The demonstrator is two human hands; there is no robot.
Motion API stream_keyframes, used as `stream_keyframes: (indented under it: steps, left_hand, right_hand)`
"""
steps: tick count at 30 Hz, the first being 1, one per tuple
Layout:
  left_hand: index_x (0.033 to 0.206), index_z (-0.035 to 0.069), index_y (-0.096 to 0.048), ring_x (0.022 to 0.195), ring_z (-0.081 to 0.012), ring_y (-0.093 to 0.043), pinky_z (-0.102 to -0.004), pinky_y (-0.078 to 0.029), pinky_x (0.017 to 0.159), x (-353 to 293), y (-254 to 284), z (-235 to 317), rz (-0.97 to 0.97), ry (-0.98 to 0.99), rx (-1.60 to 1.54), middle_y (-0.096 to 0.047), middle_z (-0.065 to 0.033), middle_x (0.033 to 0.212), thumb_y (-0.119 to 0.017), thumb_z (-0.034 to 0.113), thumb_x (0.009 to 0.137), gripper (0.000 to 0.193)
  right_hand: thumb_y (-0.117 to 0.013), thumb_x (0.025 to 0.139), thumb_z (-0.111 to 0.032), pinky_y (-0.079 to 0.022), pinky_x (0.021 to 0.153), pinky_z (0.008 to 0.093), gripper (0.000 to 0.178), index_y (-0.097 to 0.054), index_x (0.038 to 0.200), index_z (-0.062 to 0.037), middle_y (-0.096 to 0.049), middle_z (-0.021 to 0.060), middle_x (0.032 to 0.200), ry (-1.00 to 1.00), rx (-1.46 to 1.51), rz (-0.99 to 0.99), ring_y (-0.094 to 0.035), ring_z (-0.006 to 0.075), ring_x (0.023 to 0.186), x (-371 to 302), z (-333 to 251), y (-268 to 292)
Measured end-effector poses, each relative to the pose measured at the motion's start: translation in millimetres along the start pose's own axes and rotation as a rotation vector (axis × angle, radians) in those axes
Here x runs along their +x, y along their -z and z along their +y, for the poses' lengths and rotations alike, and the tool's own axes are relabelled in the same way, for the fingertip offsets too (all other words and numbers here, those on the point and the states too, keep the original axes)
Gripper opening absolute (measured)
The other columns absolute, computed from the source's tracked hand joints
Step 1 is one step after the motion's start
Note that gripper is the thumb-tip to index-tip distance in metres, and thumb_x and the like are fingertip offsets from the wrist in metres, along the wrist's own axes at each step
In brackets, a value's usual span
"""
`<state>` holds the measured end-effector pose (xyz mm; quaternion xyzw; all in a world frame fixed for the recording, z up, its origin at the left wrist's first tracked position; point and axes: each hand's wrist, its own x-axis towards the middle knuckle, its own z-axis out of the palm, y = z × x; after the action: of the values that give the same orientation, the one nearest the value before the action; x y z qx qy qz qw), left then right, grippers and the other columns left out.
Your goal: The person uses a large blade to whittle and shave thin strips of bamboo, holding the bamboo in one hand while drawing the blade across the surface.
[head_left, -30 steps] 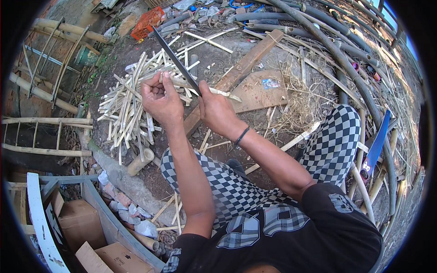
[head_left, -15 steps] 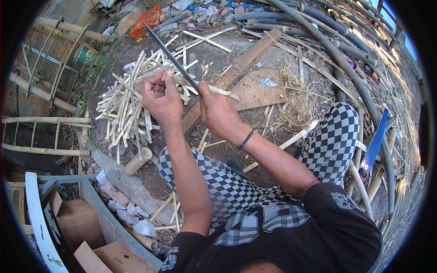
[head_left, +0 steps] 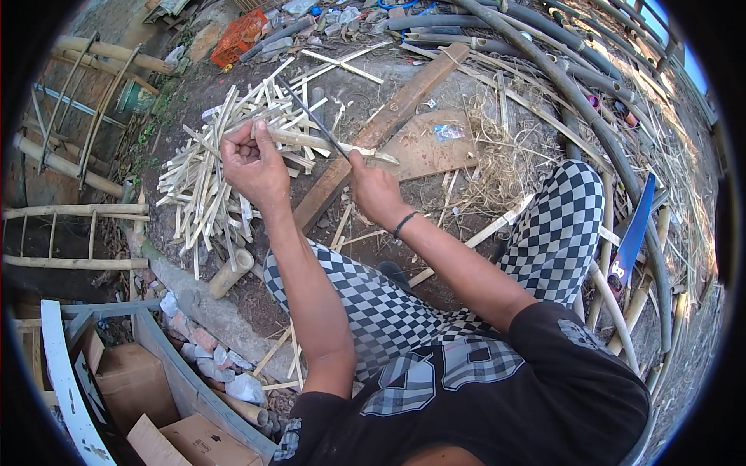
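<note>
A pale bamboo strip (head_left: pixel 305 140) is pinched at its left end between the thumb and fingers of my left hand (head_left: pixel 259 165). It stretches rightward in front of my knees. My right hand (head_left: pixel 377 190) is closed round the handle of a long dark-bladed knife (head_left: pixel 312 114), and the fist covers that handle. The blade slants up to the left and crosses the strip; whether it touches the strip I cannot tell. Beneath and left of my left hand lies a heap of cut bamboo strips (head_left: pixel 203 175).
A brown wooden plank (head_left: pixel 420 85) lies slantwise ahead, beside a flat board (head_left: pixel 420 151) and fibrous shavings (head_left: pixel 505 171). A blue-bladed saw (head_left: pixel 636 233) is at my right. Bamboo poles (head_left: pixel 579 101) curve along the right. An orange crate (head_left: pixel 238 37) sits far left, cardboard boxes (head_left: pixel 136 380) near left.
My right hand and the knife have moved down, and the blade now looks narrower and edge-on. My left hand has shifted slightly left with the strip. The whole view has moved a little.
</note>
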<state>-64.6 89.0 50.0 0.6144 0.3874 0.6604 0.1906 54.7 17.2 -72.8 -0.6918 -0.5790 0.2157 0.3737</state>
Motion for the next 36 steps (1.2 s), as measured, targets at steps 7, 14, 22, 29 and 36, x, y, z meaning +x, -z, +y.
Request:
stream_keyframes:
  steps: [7,14,22,29,36]
  left_hand:
    - [0.086,0.004,-0.054,0.071,-0.0098,-0.054,-0.0261,-0.046,0.068,-3.2,12.5,-10.5,0.155,0.104,-0.159,-0.059,-0.0036,0.077,-0.068,0.011,0.094,0.017]
    - [0.076,0.012,-0.04,0.056,-0.0111,-0.038,-0.0251,-0.033,0.049,-2.3,5.4,2.1,0.091,0.476,-0.849,-0.039,-0.0011,0.065,-0.048,0.048,0.102,0.045]
    - [0.084,0.011,-0.046,0.043,-0.0081,-0.023,-0.0236,-0.018,0.04,-6.4,-11.3,4.0,-0.116,0.216,-0.714,-0.03,0.0024,0.052,-0.039,0.07,0.096,0.061]
    - [0.07,0.009,-0.04,0.037,-0.0063,-0.02,-0.0255,-0.014,0.037,-5.2,-26.6,7.0,-0.194,0.293,-0.779,-0.028,0.0029,0.05,-0.04,0.053,0.104,0.055]
    - [0.068,0.011,-0.038,0.037,-0.0064,-0.017,-0.0263,-0.012,0.038,-3.8,-10.8,6.3,-0.176,0.333,-0.722,-0.023,0.0046,0.046,-0.04,0.054,0.103,0.056]
  right_hand:
    - [-0.049,0.094,-0.012,-0.048,0.066,0.0607,0.032,-0.041,0.124,-0.0068,-0.064,0.0279,0.072,0.055,-0.078,-0.021,-0.064,0.0508,0.073,-17.9,-7.8,2.5]
    - [-0.048,0.096,-0.015,-0.048,0.068,0.0607,0.025,-0.046,0.118,-0.0047,-0.063,0.0291,0.071,-0.021,-0.013,-0.061,-0.062,0.0525,0.072,-28.2,-7.5,5.0]
    - [-0.049,0.096,-0.014,-0.047,0.07,0.0605,0.024,-0.046,0.115,-0.0002,-0.061,0.0316,0.07,0.049,0.079,-0.055,-0.062,0.0523,0.074,-25.2,-37.9,34.4]
    - [-0.05,0.093,-0.011,-0.047,0.067,0.0612,0.023,-0.046,0.113,0.0004,-0.062,0.0311,0.072,0.047,0.025,-0.008,-0.062,0.0514,0.073,-10.4,12.2,13.2]
    - [-0.051,0.09,-0.006,-0.048,0.066,0.0596,0.026,-0.045,0.115,0.0001,-0.063,0.0302,0.072,0.082,-0.015,-0.085,-0.063,0.0507,0.073,-14.3,-35.9,34.7]
